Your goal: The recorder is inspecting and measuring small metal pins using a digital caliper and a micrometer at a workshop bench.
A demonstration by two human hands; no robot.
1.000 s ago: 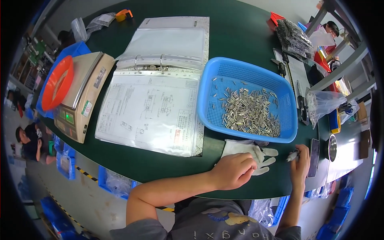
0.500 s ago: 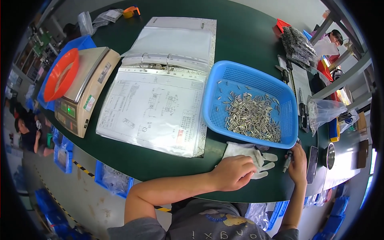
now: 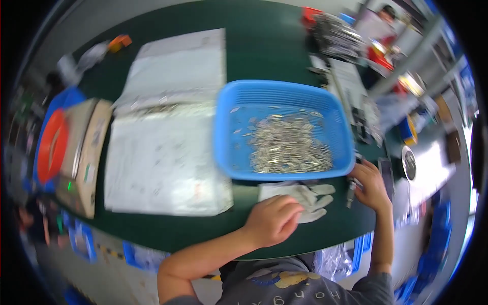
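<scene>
My left hand (image 3: 273,219) is curled closed at the table's near edge, over the cuff end of a white work glove (image 3: 311,197). Whatever its fingers may hold is hidden. Beside the near right corner of a blue plastic basket (image 3: 222,133), my right hand (image 3: 371,185) has its fingers closed on a grey metal tool that looks like a micrometer (image 3: 351,195). Its round barrel points toward me, while the far part is covered by the hand. A heap of small, shiny metal pins (image 3: 290,144) lies inside the basket. Motion blurs the picture.
An open ring binder (image 3: 162,162) with drawings in sleeves lies left of the basket. Farther left, a scale (image 3: 87,155) carries an orange-red tray (image 3: 52,145). Hand tools (image 3: 359,122), a phone (image 3: 386,175) and a round metal bowl (image 3: 408,162) are at the right. A person (image 3: 378,25) sits beyond.
The view has turned, so the table and basket appear farther left and straighter. Both hands keep much the same places beside the glove and basket corner.
</scene>
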